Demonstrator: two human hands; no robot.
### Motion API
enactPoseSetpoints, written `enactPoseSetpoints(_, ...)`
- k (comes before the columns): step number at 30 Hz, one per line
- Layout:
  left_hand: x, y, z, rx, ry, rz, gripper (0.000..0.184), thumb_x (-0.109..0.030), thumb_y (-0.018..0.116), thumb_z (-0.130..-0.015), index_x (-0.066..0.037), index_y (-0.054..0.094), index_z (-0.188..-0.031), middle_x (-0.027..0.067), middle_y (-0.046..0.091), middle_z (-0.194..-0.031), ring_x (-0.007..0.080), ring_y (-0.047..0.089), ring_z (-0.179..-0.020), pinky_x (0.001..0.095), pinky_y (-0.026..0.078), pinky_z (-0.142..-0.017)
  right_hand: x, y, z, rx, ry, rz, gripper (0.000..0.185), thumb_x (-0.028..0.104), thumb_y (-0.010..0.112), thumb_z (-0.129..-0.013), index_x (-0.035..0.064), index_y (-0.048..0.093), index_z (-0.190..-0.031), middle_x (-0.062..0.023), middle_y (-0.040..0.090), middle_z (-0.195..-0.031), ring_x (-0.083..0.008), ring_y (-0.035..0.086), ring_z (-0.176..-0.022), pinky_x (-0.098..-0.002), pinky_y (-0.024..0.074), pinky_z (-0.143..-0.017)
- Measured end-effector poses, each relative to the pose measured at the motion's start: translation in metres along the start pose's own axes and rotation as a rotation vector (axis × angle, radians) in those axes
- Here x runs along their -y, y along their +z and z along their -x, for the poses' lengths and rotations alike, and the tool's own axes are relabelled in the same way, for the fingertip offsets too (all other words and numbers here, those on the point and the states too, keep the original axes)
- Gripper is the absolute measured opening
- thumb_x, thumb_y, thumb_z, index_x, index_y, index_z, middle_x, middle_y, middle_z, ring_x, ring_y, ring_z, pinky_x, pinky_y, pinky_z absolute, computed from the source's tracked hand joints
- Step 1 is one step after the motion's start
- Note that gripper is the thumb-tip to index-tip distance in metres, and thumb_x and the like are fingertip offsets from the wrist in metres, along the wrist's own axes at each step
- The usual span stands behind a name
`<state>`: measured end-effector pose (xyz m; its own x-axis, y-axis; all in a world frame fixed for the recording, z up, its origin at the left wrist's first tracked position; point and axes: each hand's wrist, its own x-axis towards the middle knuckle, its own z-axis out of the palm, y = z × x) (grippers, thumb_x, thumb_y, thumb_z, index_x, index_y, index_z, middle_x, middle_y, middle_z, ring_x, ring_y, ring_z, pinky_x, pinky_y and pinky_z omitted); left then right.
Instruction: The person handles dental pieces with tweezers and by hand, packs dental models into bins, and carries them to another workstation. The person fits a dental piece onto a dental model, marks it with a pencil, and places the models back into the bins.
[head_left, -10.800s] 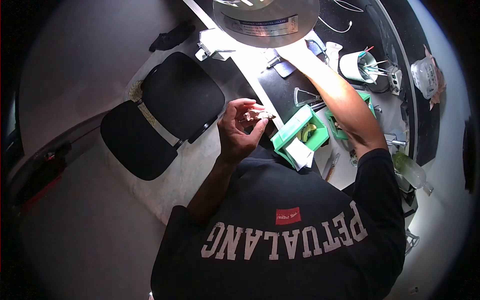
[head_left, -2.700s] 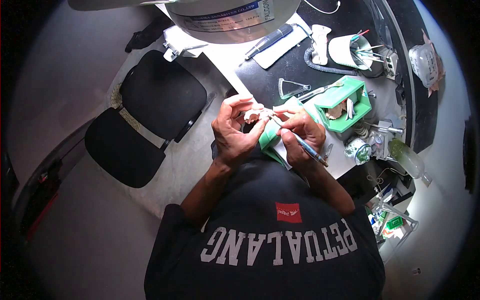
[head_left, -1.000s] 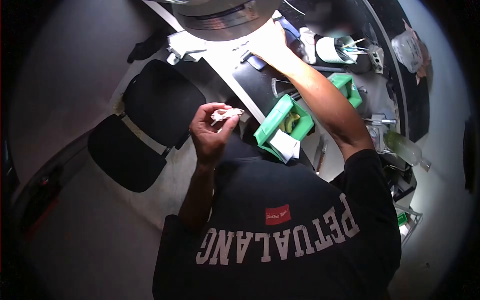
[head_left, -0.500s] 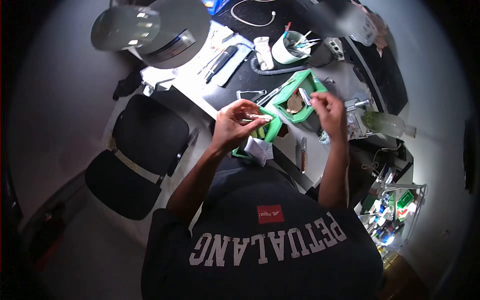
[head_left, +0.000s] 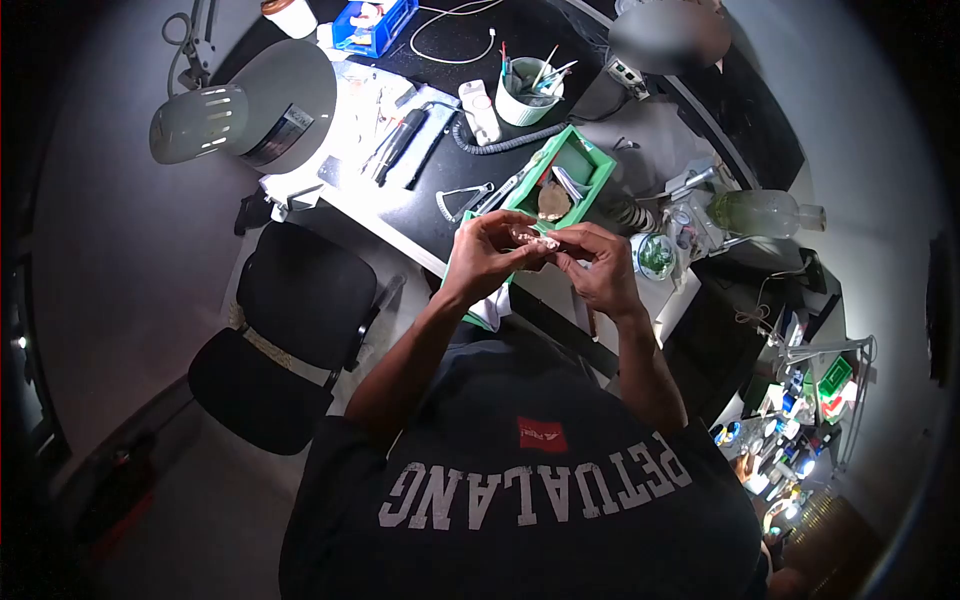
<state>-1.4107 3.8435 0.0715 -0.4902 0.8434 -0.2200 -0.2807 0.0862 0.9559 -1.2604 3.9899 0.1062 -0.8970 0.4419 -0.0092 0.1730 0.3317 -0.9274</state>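
Note:
In the middle of the head view, both hands meet over a small dental model [head_left: 531,238], pinkish-brown with a row of white teeth. My left hand [head_left: 481,258] pinches it from the left between thumb and fingers. At its right end, my right hand [head_left: 602,268] is closed, thumb and fingertips pressed on it; anything smaller between them is hidden. Just beyond the hands stands a green tray [head_left: 597,178], holding a tan plaster piece [head_left: 553,202] and folded paper. A second green tray is mostly hidden below my left hand, with white paper [head_left: 492,307] at it.
A lamp [head_left: 290,105] lights the bench's left side, where a black handpiece [head_left: 400,140] lies on a cloth. Farther back stand a white cup of tools [head_left: 528,92] and a blue bin [head_left: 375,27]. A bottle [head_left: 765,218] is at right, an office chair [head_left: 305,280] at left.
My right hand has come left from the green tray to the dental model in my left hand. The camera view has shifted, so the bench items appear farther left.

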Motion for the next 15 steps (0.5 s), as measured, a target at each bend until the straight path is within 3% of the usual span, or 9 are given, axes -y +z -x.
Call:
enactPoseSetpoints(3, -0.008, 0.004, 0.003, 0.026, -0.007, 0.067, 0.04, -0.009, 0.082, -0.088, 0.008, 0.066, -0.121, 0.0105, 0.076, -0.093, 0.0144, 0.074, -0.082, 0.0282, 0.061, -0.074, 0.001, -0.006, -0.001, 0.015, -0.058, 0.085, 0.024, -0.004, 0.075, -0.086, 0.0003, 0.075, -0.11, -0.015, 0.073, -0.107, -0.0206, 0.076, -0.094, -0.0306, 0.0621, -0.082)
enactPoseSetpoints(4, -0.003, 0.003, 0.002, 0.055, -0.034, 0.131, 0.049, -0.007, 0.082, -0.088, 0.008, 0.061, -0.13, 0.0111, 0.076, -0.096, 0.0149, 0.073, -0.084, 0.0288, 0.061, -0.075, 0.001, -0.007, 0.0, 0.004, -0.055, 0.094, 0.023, -0.003, 0.076, -0.085, 0.0005, 0.075, -0.108, -0.0149, 0.074, -0.106, -0.021, 0.076, -0.093, -0.0311, 0.0616, -0.081)
enactPoseSetpoints(9, -0.005, 0.003, 0.005, 0.058, -0.076, 0.184, 0.067, -0.004, 0.082, -0.086, 0.008, 0.049, -0.143, 0.0188, 0.071, -0.119, 0.0237, 0.072, -0.105, 0.0353, 0.06, -0.092, -0.005, -0.004, 0.002, -0.076, -0.077, 0.197, 0.021, 0.003, 0.081, -0.083, 0.0015, 0.076, -0.103, -0.0141, 0.076, -0.099, -0.0243, 0.075, -0.092, -0.0341, 0.0594, -0.08)
enactPoseSetpoints(11, 0.0, -0.003, 0.006, -0.032, -0.028, 0.026, 0.064, -0.006, 0.082, -0.088, 0.007, 0.051, -0.142, 0.019, 0.069, -0.123, 0.0232, 0.07, -0.109, 0.0351, 0.059, -0.095, -0.015, 0.0, 0.001, -0.15, -0.051, 0.213, 0.022, 0.007, 0.084, -0.08, 0.0037, 0.077, -0.1, -0.0133, 0.076, -0.096, -0.0263, 0.073, -0.088, -0.0356, 0.0573, -0.078)
enactPoseSetpoints(15, 0.008, -0.033, 0.014, -0.147, 0.039, 0.066, 0.042, -0.005, 0.073, -0.094, 0.005, 0.059, -0.133, 0.019, 0.068, -0.124, 0.0197, 0.07, -0.101, 0.0313, 0.058, -0.092, -0.04, 0.004, 0.0, -0.294, -0.099, 0.432, 0.02, 0.011, 0.086, -0.075, 0.0052, 0.077, -0.093, -0.0106, 0.075, -0.089, -0.0238, 0.064, -0.072, -0.0354, 0.0519, -0.066)
